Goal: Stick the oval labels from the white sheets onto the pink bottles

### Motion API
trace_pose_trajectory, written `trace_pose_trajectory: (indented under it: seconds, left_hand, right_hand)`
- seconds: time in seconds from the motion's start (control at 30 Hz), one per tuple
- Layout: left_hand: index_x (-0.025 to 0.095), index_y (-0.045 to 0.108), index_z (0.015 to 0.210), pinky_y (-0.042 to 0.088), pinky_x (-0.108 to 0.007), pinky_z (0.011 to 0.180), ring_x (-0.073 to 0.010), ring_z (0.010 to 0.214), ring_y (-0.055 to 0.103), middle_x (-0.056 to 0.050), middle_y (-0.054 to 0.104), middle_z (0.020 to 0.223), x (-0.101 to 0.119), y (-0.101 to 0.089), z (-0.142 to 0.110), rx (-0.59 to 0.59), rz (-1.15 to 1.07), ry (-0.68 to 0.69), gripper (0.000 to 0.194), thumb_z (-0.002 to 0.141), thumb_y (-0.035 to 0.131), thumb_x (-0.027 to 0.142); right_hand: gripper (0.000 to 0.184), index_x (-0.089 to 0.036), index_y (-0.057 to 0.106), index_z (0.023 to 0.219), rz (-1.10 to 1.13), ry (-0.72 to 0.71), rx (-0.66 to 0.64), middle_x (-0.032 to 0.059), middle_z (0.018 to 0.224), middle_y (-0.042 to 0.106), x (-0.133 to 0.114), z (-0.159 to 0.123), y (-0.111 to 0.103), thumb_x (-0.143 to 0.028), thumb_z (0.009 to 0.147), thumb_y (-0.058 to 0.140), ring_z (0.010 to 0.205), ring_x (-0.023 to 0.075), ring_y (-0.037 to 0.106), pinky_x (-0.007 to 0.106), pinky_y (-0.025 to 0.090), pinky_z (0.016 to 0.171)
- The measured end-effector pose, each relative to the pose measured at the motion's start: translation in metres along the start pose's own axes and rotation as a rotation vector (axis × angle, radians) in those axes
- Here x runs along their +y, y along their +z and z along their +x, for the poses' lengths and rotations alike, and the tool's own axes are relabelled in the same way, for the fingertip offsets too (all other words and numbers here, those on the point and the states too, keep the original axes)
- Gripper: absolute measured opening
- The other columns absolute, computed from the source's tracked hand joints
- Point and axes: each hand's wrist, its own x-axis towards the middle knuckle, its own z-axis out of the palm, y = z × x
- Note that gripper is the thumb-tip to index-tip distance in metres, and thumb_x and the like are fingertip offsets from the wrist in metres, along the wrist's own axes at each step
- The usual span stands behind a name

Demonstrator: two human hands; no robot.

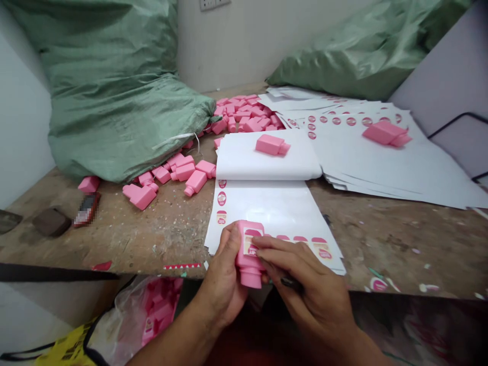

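My left hand [227, 274] is closed around a pink plastic bottle [250, 277], tilted with its neck toward me. On the bottle's flat face sits a printed label [252, 243]. The fingertips of my right hand [305, 274] press on that label. A slim dark tool [292, 283] is tucked in the same hand, mostly hidden by the fingers, so its kind does not show. Just beyond the bottle lies a white sticker sheet [267, 203] with labels along its left and lower edges. Its far part is folded over, and another pink bottle [271, 145] lies on top.
Many pink bottles [244, 114] are heaped at the back beside a green sack [125, 112]. More sticker sheets [381, 162] spread on the right, with a bottle [387, 133] on them. Below the table edge, a bag [122, 315] holds labelled bottles. A phone-like object [87, 209] lies left.
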Motion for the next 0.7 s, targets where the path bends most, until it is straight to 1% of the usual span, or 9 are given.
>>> trace_pose_trajectory:
  seconds: [0.1,0.2,0.27,0.33,0.4,0.47,0.57,0.63,0.7]
  left_hand:
    - [0.017,0.058,0.097,0.049,-0.028,0.086,-0.0125,0.079,0.061,-0.001,0.062,0.087,0.001,0.0,0.001,-0.001,-0.037,-0.027,0.027,0.088,0.065,0.041]
    - [0.017,0.057,0.101,0.05,-0.029,0.086,-0.0159,0.087,0.064,-0.005,0.066,0.093,0.004,-0.001,0.002,0.017,-0.008,-0.058,0.027,0.091,0.06,0.042]
    - [0.017,0.054,0.106,0.051,-0.031,0.085,-0.0183,0.09,0.066,-0.008,0.068,0.094,0.007,-0.002,0.002,0.013,0.031,-0.074,0.027,0.093,0.055,0.041]
    - [0.019,0.051,0.112,0.053,-0.034,0.083,-0.02,0.092,0.068,-0.009,0.07,0.097,0.01,-0.003,0.001,-0.02,0.054,-0.071,0.026,0.096,0.051,0.039]
    - [0.023,0.047,0.119,0.055,-0.035,0.08,-0.0216,0.094,0.069,-0.01,0.07,0.104,0.012,-0.004,0.001,-0.057,0.052,-0.088,0.027,0.096,0.051,0.036]
    - [0.025,0.043,0.125,0.056,-0.036,0.076,-0.0234,0.095,0.07,-0.011,0.068,0.111,0.013,-0.005,0.0,-0.08,0.044,-0.121,0.032,0.096,0.051,0.036]
    - [0.022,0.041,0.129,0.056,-0.035,0.074,-0.0251,0.096,0.069,-0.015,0.066,0.116,0.012,-0.008,-0.001,-0.072,0.053,-0.131,0.039,0.095,0.052,0.038]
    - [0.022,0.04,0.13,0.056,-0.034,0.075,-0.0249,0.095,0.07,-0.015,0.066,0.116,0.012,-0.009,-0.003,-0.059,0.072,-0.118,0.042,0.094,0.054,0.036]
    - [0.022,0.039,0.13,0.055,-0.034,0.076,-0.0247,0.097,0.069,-0.015,0.066,0.118,0.011,-0.01,-0.004,-0.055,0.095,-0.118,0.044,0.092,0.058,0.03]
  right_hand:
    - [0.035,-0.023,0.061,0.114,-0.011,-0.056,-0.025,0.0086,0.119,0.071,0.004,-0.005,0.0,-0.004,0.087,0.047,0.102,0.0201,0.069,0.033,0.051,0.074]
    - [0.04,-0.022,0.059,0.119,-0.023,-0.123,-0.119,0.0112,0.129,0.066,0.007,-0.012,-0.002,-0.004,0.086,0.045,0.103,0.0213,0.069,0.035,0.049,0.071]
    - [0.041,-0.024,0.06,0.119,0.004,-0.104,-0.14,0.0102,0.129,0.065,0.007,-0.016,-0.006,-0.004,0.086,0.046,0.102,0.0213,0.069,0.035,0.05,0.073]
    - [0.036,-0.027,0.063,0.115,0.077,-0.008,-0.074,0.007,0.124,0.069,0.006,-0.016,-0.01,-0.007,0.089,0.049,0.105,0.0207,0.068,0.034,0.053,0.08]
    - [0.028,-0.03,0.066,0.109,0.16,0.131,0.035,0.0038,0.115,0.072,0.004,-0.012,-0.012,-0.012,0.092,0.053,0.106,0.02,0.067,0.032,0.054,0.085]
    - [0.02,-0.029,0.067,0.104,0.243,0.269,0.115,0.0025,0.103,0.073,0.004,-0.007,-0.013,-0.017,0.094,0.055,0.097,0.0192,0.07,0.029,0.057,0.08]
    - [0.01,-0.026,0.066,0.099,0.329,0.445,0.128,0.0014,0.085,0.071,0.007,-0.001,-0.01,-0.028,0.093,0.058,0.076,0.0176,0.069,0.027,0.057,0.065]
    - [0.015,-0.025,0.064,0.101,0.315,0.536,0.111,0.0006,0.079,0.068,0.009,0.002,-0.008,-0.036,0.091,0.061,0.071,0.0172,0.067,0.026,0.055,0.061]
    - [0.025,-0.024,0.059,0.105,0.305,0.598,0.078,0.0008,0.078,0.067,0.011,0.003,-0.008,-0.044,0.09,0.06,0.072,0.0176,0.066,0.026,0.053,0.06]
